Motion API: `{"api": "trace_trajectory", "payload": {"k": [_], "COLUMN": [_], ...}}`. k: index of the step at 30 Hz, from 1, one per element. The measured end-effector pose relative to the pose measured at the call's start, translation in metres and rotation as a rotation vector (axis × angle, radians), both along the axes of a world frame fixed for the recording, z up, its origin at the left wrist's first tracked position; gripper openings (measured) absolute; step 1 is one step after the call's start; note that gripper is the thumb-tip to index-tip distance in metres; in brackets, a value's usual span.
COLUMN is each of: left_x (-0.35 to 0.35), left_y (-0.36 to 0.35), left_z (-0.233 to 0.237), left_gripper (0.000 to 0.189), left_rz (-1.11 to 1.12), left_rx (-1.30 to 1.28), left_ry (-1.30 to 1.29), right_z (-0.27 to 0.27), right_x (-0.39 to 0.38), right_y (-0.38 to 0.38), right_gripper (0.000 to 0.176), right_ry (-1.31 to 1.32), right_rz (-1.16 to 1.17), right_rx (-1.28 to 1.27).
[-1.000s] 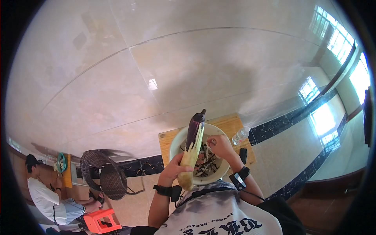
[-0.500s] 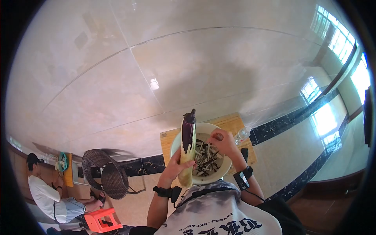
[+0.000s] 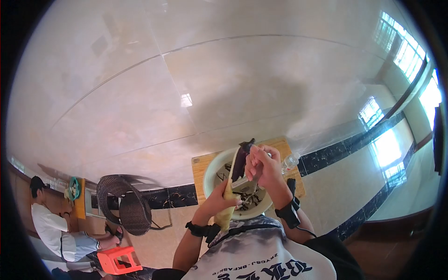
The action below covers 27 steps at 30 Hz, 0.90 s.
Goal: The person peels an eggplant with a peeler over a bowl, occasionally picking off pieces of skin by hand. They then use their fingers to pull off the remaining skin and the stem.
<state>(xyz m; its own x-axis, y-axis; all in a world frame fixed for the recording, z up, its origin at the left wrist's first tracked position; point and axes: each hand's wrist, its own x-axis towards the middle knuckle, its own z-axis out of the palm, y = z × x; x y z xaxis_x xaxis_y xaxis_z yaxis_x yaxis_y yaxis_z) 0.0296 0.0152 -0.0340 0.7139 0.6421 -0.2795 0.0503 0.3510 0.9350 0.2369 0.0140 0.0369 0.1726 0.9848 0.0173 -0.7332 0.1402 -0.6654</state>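
Note:
My left hand (image 3: 218, 200) is wrapped round the lower, peeled part of an eggplant (image 3: 239, 164), which stands tilted to the right with its stem end up. Dark purple skin still covers the upper part; the lower part is pale. My right hand (image 3: 265, 169) has its fingers curled in beside the eggplant's upper end, near the stem. What those fingers pinch is too small to make out. Under both hands is a pale round bowl (image 3: 211, 179) holding dark and pale strips of peel (image 3: 251, 201).
The bowl stands on a wooden table (image 3: 199, 164) against a glossy tiled wall, with a clear plastic bottle (image 3: 291, 161) at its right. To the left are a dark wicker chair (image 3: 134, 212), a red plastic stool (image 3: 119, 260) and a seated person (image 3: 52, 226) by another small table.
My right hand has risen from over the bowl to the eggplant's stem end. The eggplant has gone from nearly upright to leaning right.

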Motion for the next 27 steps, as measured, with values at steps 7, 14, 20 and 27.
{"api": "trace_trajectory", "payload": {"k": [7,14,20,27], "left_x": [-0.001,-0.007,-0.02,-0.021], "left_y": [-0.007,-0.004,-0.008,-0.015], "left_z": [0.004,0.011,0.006,0.013], "left_gripper": [0.068,0.07,0.066,0.074], "left_rz": [0.011,0.008,-0.01,-0.035], "left_rx": [0.005,0.087,0.385,0.094], "left_ry": [0.046,0.057,0.142,0.077], "right_z": [0.009,0.013,0.02,0.014], "right_x": [-0.017,-0.019,0.02,0.063], "right_y": [-0.005,-0.008,0.01,0.024], "right_gripper": [0.039,0.04,0.04,0.04], "right_ry": [-0.28,-0.276,-0.289,-0.259], "right_rz": [-0.256,-0.324,-0.49,-0.71], "right_rx": [-0.064,-0.056,0.015,0.048]}}
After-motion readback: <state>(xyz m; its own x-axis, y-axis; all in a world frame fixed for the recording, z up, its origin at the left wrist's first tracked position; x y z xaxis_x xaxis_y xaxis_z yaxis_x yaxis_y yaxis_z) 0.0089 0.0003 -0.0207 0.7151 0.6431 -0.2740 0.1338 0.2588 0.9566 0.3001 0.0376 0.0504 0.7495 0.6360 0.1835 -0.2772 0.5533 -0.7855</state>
